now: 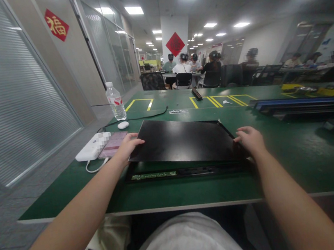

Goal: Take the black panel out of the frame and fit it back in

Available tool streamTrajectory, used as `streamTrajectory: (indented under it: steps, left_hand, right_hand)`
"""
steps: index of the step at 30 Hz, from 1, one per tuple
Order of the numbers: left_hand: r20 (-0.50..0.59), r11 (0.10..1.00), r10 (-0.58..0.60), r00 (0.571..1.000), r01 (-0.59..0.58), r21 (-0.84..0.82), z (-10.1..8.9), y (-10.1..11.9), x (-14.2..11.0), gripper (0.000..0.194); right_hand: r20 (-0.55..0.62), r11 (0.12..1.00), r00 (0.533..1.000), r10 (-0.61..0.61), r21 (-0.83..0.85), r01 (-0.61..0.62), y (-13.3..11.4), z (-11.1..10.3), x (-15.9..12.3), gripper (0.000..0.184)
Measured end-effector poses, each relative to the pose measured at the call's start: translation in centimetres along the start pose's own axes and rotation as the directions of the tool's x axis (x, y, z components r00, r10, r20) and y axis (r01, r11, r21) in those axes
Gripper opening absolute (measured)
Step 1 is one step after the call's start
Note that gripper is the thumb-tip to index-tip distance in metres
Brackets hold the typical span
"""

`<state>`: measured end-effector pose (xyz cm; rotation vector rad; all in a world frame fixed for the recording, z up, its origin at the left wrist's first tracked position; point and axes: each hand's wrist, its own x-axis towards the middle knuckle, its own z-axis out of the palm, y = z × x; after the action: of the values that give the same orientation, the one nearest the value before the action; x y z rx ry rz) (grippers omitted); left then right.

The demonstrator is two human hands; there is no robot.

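A thin, glossy black rectangular panel (181, 139) lies tilted over a black frame (213, 169). Along the near side of the frame runs a green circuit board strip (154, 175). My left hand (131, 144) grips the panel's left edge, with fingers on top and the rest hidden by the panel. At the opposite edge, my right hand (250, 140) is closed with its fingertips by the panel's right side; exactly how it meets the frame there is hard to see. Part of the frame's far right corner shows past the panel.
The green table (292, 157) carries a water bottle (115, 101), a white power bank (92, 146), a phone (113, 144), a white oval case (123, 125) and a black cable. Dark panels (304, 105) are stacked at right. A dark strip (196, 94) lies farther back. Several people sit beyond.
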<state>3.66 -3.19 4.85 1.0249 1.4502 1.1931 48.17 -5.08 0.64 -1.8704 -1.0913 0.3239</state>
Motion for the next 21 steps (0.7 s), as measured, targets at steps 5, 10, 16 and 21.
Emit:
streamTrajectory:
  steps: [5, 10, 16, 21]
  left_hand:
    - [0.002, 1.000, 0.020, 1.000, -0.020, 0.021, -0.08, -0.23, 0.25, 0.048]
    - [0.009, 1.000, 0.023, 1.000, -0.023, 0.017, 0.04, -0.14, 0.02, 0.046]
    - [0.025, 0.998, 0.057, 0.998, -0.057, 0.018, -0.29, -0.67, 0.53, 0.046]
    - [0.034, 0.996, 0.079, 0.996, -0.080, 0.026, -0.44, -0.97, 0.83, 0.045]
  right_hand:
    - [0.007, 0.998, 1.000, -0.025, -0.054, 0.026, -0.11, -0.10, 0.03, 0.032]
    - [0.004, 0.994, 0.999, -0.045, -0.102, 0.045, -0.46, -0.18, -0.27, 0.027]
    - [0.011, 0.982, 0.997, -0.073, -0.175, 0.074, -0.53, -0.06, -0.33, 0.025]
    - [0.019, 0.960, 0.993, -0.117, -0.256, 0.118, -0.67, -0.08, -0.24, 0.025]
